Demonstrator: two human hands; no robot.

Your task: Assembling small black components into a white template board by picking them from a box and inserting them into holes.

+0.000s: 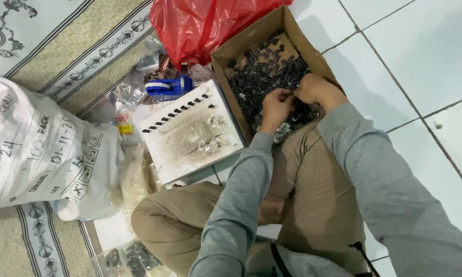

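In the cardboard box, at its near end: left hand and right hand, close together, fingertips pinched on a small dark part too small to identify. Directly beneath and beyond both hands: heap of small dark parts, filling the box, long axis running away and leftward. Equally near to either hand. Left of box, touching its wall: white perforated board, row of dark pieces along its far edge. Beyond board: blue tape dispenser, clear bags, red plastic bag. Far left: printed white sack on patterned mat. Right of box: open tiled floor.
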